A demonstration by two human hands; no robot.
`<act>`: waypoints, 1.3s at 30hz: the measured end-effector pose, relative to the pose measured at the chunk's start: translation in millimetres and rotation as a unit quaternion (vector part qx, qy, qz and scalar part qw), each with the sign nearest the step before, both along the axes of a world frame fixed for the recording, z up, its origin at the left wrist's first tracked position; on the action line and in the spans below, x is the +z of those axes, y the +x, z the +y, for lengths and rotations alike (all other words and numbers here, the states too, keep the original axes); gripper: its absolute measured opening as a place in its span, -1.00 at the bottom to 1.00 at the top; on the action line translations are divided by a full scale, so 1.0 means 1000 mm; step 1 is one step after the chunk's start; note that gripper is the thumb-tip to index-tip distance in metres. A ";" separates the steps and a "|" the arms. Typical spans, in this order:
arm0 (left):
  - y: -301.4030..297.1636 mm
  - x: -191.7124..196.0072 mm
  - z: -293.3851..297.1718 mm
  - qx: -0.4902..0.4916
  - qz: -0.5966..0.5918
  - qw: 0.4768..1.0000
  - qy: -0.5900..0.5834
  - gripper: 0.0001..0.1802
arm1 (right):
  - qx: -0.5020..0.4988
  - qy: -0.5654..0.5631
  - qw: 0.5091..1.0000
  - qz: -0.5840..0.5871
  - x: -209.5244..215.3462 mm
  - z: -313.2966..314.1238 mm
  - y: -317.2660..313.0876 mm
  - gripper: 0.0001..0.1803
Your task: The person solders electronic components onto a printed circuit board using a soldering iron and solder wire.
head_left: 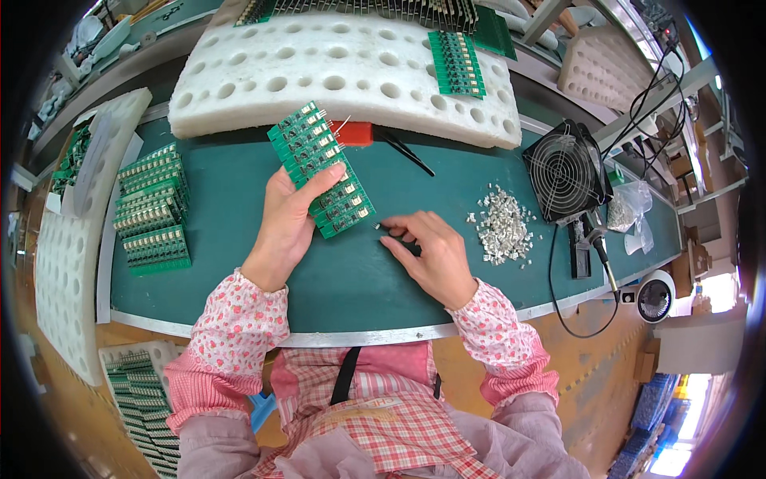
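My left hand [291, 211] grips a green circuit board panel [307, 148], tilted above the table, with its thumb across the face. Rows of small white connectors line the panel, and a few thin pins stick out near its upper right edge. My right hand [431, 255] is just right of the panel's lower end, fingers curled, with a small white connector [377, 226] at the fingertips. Its palm side is hidden. A loose pile of small white connectors [504, 226] lies on the green tabletop right of this hand.
Stacked circuit board panels [153, 209] sit at the left. Across the back lies a white foam block with holes [335, 76], bearing another panel [457, 64]. Black tweezers [407, 153] lie beside a red object [356, 134]. A black fan [565, 172] and a soldering iron [604, 259] stand right.
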State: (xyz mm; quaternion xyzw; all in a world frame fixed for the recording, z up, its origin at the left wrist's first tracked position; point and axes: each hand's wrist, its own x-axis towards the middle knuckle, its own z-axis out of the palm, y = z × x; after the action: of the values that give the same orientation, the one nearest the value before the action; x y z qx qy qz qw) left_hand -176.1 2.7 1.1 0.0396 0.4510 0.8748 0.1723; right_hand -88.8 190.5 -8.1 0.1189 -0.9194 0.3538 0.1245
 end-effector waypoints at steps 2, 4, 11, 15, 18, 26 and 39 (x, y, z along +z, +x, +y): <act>0.000 -0.001 0.001 0.010 0.005 1.000 -0.005 -0.77 | -0.021 0.052 0.998 0.034 -0.001 -0.005 -0.009 -0.86; 0.001 -0.003 0.004 0.019 0.011 1.000 -0.007 -0.76 | -0.003 0.109 0.992 0.059 -0.001 -0.006 -0.014 -0.86; 0.009 -0.010 0.006 -0.041 0.005 0.999 -0.001 -0.71 | -0.063 -0.206 0.971 -0.104 -0.003 0.001 -0.013 -0.92; 0.014 -0.012 0.010 -0.064 0.005 0.998 -0.017 -0.69 | -0.055 -0.353 0.914 -0.190 -0.003 0.013 -0.013 -0.84; 0.017 -0.009 0.013 -0.085 -0.003 0.996 -0.035 -0.70 | -0.054 -0.375 0.900 -0.215 -0.002 0.020 -0.013 -0.84; 0.022 -0.010 0.021 -0.093 -0.006 0.994 -0.062 -0.73 | -0.065 -0.445 0.859 -0.246 0.001 0.022 -0.012 -0.86; 0.023 -0.012 0.022 -0.091 0.014 0.991 -0.094 -0.73 | -0.028 -0.480 0.828 -0.288 0.009 0.029 -0.010 -0.75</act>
State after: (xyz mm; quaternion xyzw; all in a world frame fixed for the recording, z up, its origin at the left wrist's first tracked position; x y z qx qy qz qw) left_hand -153.5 25.1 -10.8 0.0761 0.5280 0.8086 0.2481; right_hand -98.8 219.4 1.2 -0.0887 -0.6311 0.7648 -0.0950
